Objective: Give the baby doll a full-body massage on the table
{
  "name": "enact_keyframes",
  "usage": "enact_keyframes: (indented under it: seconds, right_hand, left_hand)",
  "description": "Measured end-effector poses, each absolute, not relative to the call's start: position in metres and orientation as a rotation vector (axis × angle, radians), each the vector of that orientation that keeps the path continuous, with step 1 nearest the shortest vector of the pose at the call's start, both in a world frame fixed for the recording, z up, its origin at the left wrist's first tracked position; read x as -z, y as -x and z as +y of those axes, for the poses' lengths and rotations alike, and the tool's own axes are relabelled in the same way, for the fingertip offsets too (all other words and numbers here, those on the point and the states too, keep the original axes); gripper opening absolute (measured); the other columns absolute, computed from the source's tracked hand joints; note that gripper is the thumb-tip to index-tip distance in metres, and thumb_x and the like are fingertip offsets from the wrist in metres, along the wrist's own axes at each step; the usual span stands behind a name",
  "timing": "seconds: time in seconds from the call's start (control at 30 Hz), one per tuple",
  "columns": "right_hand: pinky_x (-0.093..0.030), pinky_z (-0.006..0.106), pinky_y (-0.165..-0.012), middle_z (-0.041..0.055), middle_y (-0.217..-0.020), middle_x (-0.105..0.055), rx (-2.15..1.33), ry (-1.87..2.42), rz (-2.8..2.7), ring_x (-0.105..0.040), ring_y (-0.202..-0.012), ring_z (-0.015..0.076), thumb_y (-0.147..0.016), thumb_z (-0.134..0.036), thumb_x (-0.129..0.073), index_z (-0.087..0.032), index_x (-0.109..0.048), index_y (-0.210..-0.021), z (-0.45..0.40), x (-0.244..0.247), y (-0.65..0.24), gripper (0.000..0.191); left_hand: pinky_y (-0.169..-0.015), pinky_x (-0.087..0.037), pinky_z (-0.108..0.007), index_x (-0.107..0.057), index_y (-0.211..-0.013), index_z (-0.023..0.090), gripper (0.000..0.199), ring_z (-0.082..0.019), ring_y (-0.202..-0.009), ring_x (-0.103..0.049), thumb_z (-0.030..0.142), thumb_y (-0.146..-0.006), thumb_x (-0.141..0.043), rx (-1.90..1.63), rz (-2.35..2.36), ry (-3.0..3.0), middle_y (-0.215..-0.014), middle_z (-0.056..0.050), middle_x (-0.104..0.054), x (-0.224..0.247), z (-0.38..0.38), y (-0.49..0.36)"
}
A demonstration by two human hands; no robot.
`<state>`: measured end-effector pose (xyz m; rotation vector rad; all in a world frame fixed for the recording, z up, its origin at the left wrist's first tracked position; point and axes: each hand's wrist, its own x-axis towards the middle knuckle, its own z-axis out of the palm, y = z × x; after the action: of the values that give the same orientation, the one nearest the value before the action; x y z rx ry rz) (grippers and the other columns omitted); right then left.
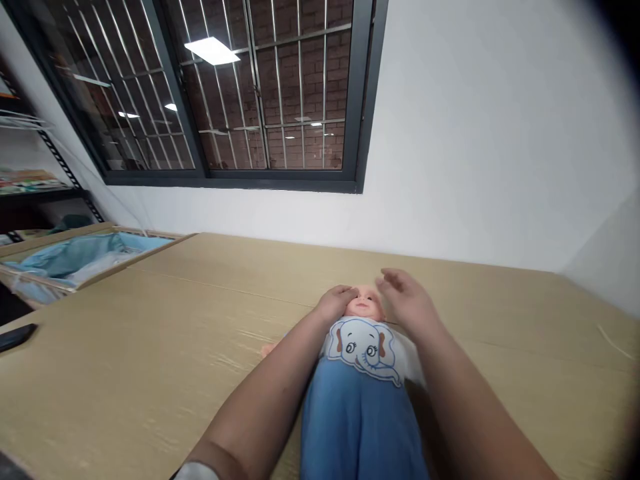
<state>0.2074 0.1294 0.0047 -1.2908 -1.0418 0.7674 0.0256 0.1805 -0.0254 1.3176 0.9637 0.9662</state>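
Note:
A baby doll (pixel 365 305) lies face up, its head toward the wall. It wears a white top and blue trousers (pixel 357 420) with an elephant patch (pixel 363 348) on the chest. My left hand (pixel 338 303) rests against the left side of the doll's head, its fingers partly over the eye there. To the right of the head, my right hand (pixel 406 300) is raised with its fingers apart and nothing in them. One small doll hand (pixel 268 349) shows beyond my left forearm.
The doll lies on a brown table (pixel 165 347). At the left are a box with blue lining (pixel 90 257), a black object (pixel 17 337) at the table's edge, and shelves (pixel 43 195). A white wall (pixel 475 133) and a barred window (pixel 275 87) stand behind.

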Motion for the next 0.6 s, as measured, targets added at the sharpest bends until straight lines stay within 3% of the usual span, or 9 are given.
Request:
enact_keyframes:
  seconds: [0.1, 0.27, 0.47, 0.6]
  right_hand:
    - [-0.037, 0.047, -0.111, 0.0105, -0.128, -0.067, -0.806, 1.429, -1.046, -0.056, -0.125, 0.0337, -0.070, -0.047, -0.082, -0.024, -0.072, -0.119, 0.139, 0.009, -0.189, 0.055]
    - [-0.038, 0.042, -0.112, 0.0068, -0.127, -0.069, -0.862, 1.403, -1.049, -0.056, -0.127, 0.0305, -0.073, -0.044, -0.078, -0.025, -0.073, -0.115, 0.147, 0.032, -0.186, 0.047]
    - [-0.053, 0.039, -0.096, 0.0073, -0.116, -0.073, -1.027, 1.304, -0.939, -0.067, -0.110, 0.0283, -0.075, -0.034, -0.069, -0.021, -0.068, -0.125, 0.149, 0.038, -0.187, 0.051]
    - [-0.057, 0.037, -0.091, 0.0075, -0.118, -0.072, -1.131, 1.191, -0.897, -0.069, -0.107, 0.0273, -0.073, -0.031, -0.066, -0.020, -0.066, -0.128, 0.146, 0.038, -0.186, 0.056]
  left_hand:
    - [-0.078, -0.049, -0.031, -0.072, -0.085, 0.014, 0.037, -0.024, -0.085, -0.067, 0.049, -0.075, -0.073, -0.922, 1.027, -1.350, -0.089, -0.010, -0.075, 0.025, 0.181, -0.027]
    - [-0.074, -0.047, -0.030, -0.071, -0.087, 0.016, 0.038, -0.024, -0.080, -0.066, 0.050, -0.071, -0.077, -0.921, 1.192, -1.338, -0.083, -0.007, -0.074, 0.021, 0.175, -0.030]
    - [-0.073, -0.047, -0.029, -0.069, -0.083, 0.016, 0.025, -0.022, -0.079, -0.064, 0.040, -0.074, -0.074, -0.955, 1.170, -1.308, -0.081, -0.007, -0.073, 0.023, 0.175, -0.030]
    - [-0.077, -0.050, -0.030, -0.069, -0.087, 0.015, 0.017, -0.023, -0.086, -0.066, 0.027, -0.076, -0.065, -0.990, 1.045, -1.257, -0.091, -0.010, -0.073, 0.029, 0.180, -0.031]
